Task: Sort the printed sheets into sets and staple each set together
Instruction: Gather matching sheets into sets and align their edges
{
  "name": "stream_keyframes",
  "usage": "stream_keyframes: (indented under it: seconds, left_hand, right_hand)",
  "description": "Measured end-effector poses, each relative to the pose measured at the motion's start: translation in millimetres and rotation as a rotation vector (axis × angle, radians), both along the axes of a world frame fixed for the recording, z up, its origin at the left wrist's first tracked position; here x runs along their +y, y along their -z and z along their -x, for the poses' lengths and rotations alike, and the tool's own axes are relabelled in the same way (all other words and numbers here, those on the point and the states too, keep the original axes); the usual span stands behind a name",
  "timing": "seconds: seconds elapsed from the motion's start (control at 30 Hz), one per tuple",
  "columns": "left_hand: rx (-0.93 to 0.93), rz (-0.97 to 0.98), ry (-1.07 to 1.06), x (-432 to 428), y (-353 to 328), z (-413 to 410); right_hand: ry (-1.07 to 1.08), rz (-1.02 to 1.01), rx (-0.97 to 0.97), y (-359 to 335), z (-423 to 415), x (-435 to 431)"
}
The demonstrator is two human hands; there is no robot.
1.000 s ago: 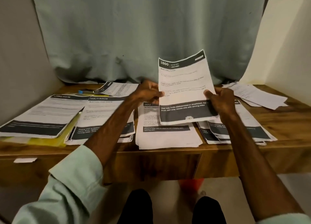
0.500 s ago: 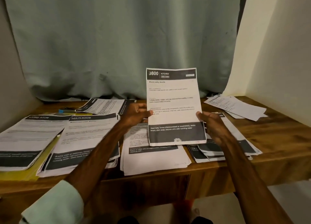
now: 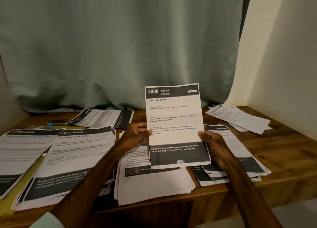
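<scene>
Both hands were raised at the centre of the frame: the left hand [image 3: 135, 133] pinched the left edge of the held sheet [image 3: 175, 125], thumb on the printed face, and the right hand [image 3: 212, 145] gripped its right edge, thumb in front and fingers hidden behind. The held sheet, headed KITCHEN, was kept upright between them above the table [image 3: 283, 150], its long axis running up the frame and its lower edge over the centre pile [image 3: 151, 185]. The right pile [image 3: 240, 159] lay just below and beyond the right hand, which was the nearer to it. The MULTI-ROOM pile [image 3: 77, 159] lay at lower left, past the left forearm. Headings on the right pile could not be read, so a match there was only judged possible.
</scene>
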State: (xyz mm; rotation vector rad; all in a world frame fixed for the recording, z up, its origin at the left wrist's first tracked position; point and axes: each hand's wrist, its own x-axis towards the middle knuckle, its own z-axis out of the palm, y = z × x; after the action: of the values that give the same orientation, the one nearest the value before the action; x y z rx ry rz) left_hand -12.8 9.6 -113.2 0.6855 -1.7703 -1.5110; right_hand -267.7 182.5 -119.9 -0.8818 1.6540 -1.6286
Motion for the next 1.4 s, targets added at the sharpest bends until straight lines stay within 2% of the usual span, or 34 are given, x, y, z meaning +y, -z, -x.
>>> stream_keyframes:
  seconds: [0.37,0.73,0.97,1.17,1.3,1.4]
  left_hand:
    - [0.024,0.023,0.0,4.4,-1.3,-1.5]
    - [0.065,-0.06,-0.103,4.9,1.9,-7.7]
    - [0.112,-0.16,-0.11,4.6,-0.3,-13.2]
    - [0.066,-0.197,-0.119,4.9,1.7,-15.2]
    - [0.055,-0.155,-0.129,9.8,-2.5,-17.3]
    - [-0.008,-0.024,-0.202,10.8,-6.3,-20.9]
  right_hand:
    - [-0.025,0.042,0.0,0.1,-1.8,-3.2]
    - [-0.061,0.013,0.001,-7.3,-11.7,3.8]
    - [0.026,0.001,0.053,-11.9,-22.8,4.6]
    - [0.05,0.009,0.056,-8.8,-38.4,9.0]
    - [0.066,-0.007,0.081,-4.6,-55.5,10.6]
    - [0.027,-0.011,0.105,-5.8,-71.9,10.1]
